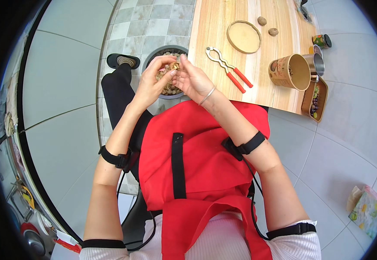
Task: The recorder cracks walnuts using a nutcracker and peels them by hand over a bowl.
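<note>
My left hand (154,76) pinches a cracked walnut (174,66) between thumb and fingers, above a grey bin (170,96) that holds many broken shells. My right hand (193,78), with a thin bracelet at its wrist, is at the walnut's right side, its fingers partly curled; whether it grips the nut too is unclear. To the right on the wooden table lies a plier-type nutcracker (222,63) with red handles, its handles apart. Beyond it are a round cardboard lid (243,36) and two whole walnuts, one (262,21) a little farther off than the other (273,32).
Near the table's right edge stand a paper tub (281,72) with some pieces inside, a metal cup (318,63), a dark-lidded jar (321,41) and a brown tray (322,107) of small fruit. The table's near edge (282,109) lies close to my right forearm.
</note>
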`<state>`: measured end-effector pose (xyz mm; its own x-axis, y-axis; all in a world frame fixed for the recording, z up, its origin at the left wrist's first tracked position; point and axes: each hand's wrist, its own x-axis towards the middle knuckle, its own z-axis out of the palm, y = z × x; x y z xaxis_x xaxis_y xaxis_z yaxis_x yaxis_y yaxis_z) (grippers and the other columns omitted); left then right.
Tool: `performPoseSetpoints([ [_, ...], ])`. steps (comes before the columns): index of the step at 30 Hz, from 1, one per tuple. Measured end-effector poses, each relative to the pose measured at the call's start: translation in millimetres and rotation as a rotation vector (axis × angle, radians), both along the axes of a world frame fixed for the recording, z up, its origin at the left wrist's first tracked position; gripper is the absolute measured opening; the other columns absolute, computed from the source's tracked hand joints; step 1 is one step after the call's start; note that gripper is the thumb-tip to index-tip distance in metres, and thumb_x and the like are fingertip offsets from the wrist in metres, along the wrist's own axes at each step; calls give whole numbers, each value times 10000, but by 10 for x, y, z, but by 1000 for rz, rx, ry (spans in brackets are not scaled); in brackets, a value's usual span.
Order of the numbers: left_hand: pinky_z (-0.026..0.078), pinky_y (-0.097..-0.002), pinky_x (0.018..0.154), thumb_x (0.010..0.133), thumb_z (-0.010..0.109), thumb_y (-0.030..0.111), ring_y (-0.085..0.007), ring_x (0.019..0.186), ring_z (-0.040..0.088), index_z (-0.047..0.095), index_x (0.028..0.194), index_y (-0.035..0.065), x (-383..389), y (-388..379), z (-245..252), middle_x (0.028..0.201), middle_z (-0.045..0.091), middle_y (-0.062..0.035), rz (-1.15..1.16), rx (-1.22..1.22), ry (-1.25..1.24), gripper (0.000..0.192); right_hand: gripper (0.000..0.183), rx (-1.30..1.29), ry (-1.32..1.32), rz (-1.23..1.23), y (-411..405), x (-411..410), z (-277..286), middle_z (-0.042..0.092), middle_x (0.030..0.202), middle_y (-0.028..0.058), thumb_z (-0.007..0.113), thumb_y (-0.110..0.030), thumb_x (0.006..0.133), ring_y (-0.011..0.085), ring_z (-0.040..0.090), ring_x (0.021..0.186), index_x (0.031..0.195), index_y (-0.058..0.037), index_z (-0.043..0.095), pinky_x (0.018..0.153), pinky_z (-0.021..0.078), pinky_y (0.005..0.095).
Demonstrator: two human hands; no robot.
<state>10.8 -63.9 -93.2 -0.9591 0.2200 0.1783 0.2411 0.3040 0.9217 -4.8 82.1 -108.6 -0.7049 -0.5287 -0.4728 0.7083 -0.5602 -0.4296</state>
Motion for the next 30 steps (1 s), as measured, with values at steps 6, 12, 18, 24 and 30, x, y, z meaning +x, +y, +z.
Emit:
performPoseSetpoints([
  [6,407,-285,875,829,544,31,-162,1004,530,449,1093,27,28,39,-26,1095,536,-86,56,229,-193,280,203,-34,26,-77,-3,23,41,600,883,43,518,-198,856,108,536,797,951,-28,578,678,431,238],
  [12,429,-286,857,819,564,29,-160,987,549,459,1080,30,40,70,-13,1094,541,-85,93,251,-187,281,159,98,101,-113,-36,17,47,613,825,44,560,-145,822,95,556,738,897,-12,606,662,434,219],
  [18,441,-288,856,820,559,21,-171,991,563,463,1077,24,38,68,16,1091,554,-97,70,227,-194,274,168,265,166,-101,-34,7,89,604,758,40,575,-162,804,76,552,667,842,-4,617,593,437,197],
  [24,451,-299,878,830,542,13,-195,1043,540,465,1071,-2,37,67,80,1173,529,-122,6,123,-208,254,186,326,166,-66,-11,-15,81,589,697,29,560,-175,798,69,542,607,805,3,615,546,426,172],
  [30,449,-291,887,825,535,-14,-196,1071,528,472,1101,-7,35,80,7,1188,520,-140,37,240,-197,284,217,351,198,-61,9,-31,122,604,729,50,526,-184,814,78,553,627,809,15,613,568,446,189],
])
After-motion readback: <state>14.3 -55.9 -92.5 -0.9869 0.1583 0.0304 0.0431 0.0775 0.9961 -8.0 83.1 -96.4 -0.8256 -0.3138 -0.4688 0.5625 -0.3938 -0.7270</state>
